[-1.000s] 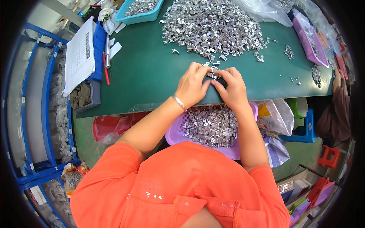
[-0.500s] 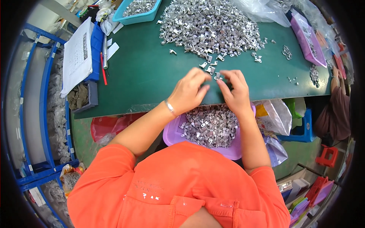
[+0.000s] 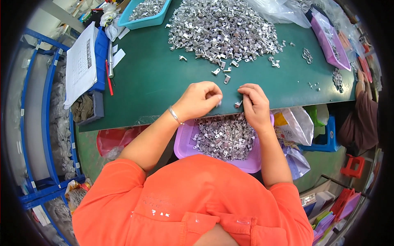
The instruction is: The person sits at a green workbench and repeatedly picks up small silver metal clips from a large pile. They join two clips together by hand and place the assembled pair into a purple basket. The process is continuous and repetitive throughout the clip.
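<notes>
My left hand [image 3: 198, 101] is just above the table's near edge, thumb and forefinger pinched together. A small pale blurred thing shows at its fingertips, too unclear to name. Facing it, my right hand [image 3: 256, 105] has its fingers curled together, with a small bent metal bracket [image 3: 238, 104] at its thumb. Several loose brackets [image 3: 227, 78] lie on the green table [image 3: 143, 78] just beyond the hands. Farther back is a large heap of the same brackets [image 3: 223, 30]. Below the hands, a purple basket [image 3: 182, 143] holds many more brackets, partly hidden by my right forearm.
A turquoise tray [image 3: 143, 22] of metal parts stands far left. Papers [image 3: 82, 65], a red pen [image 3: 109, 78] and a blue box lie at left. A pink tray [image 3: 328, 45] and linked metal pieces [image 3: 307, 55] sit at right. Another person's arm [image 3: 361, 88] shows far right.
Both hands have drawn back toward the table's near edge. The bracket by my right fingers has come nearer too, and the loose brackets beyond now show more plainly.
</notes>
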Demonstrator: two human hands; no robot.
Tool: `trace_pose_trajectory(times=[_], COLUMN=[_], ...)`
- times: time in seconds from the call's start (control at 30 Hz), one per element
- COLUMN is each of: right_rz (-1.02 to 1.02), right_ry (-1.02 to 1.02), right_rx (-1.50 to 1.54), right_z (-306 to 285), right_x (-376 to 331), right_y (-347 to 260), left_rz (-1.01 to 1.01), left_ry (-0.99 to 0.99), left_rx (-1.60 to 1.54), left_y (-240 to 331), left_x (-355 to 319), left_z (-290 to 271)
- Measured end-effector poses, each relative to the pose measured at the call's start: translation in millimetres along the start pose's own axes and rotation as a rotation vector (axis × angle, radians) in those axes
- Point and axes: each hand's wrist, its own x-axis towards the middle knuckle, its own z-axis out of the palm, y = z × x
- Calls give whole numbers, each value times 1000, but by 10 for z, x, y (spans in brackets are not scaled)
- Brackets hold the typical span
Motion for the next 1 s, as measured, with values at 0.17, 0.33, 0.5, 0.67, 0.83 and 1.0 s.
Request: trace_pose_trajectory(times=[0.17, 0.33, 0.5, 0.67, 0.83, 1.0], right_rz=[-164, -70, 29, -54, -222, -272], right_ry=[-102, -277, 86, -121, -623, -280], right_rx=[-155, 55, -43, -96, 136, -70], right_z=[57, -161, 255, 358, -170, 93], right_x=[77, 16, 414, 509, 248, 615], right_y=[-76, 1, 132, 183, -17, 20], left_rz=[353, 451, 352, 201, 421, 395], left_ry=[275, -34, 170, 314, -351, 345], left_rx=[419, 249, 314, 449, 149, 544], left_y=[-97, -115, 35, -256, -68, -120], left_x=[231, 59, 106, 330, -142, 346], left_z=[232, 176, 164, 24, -119, -169])
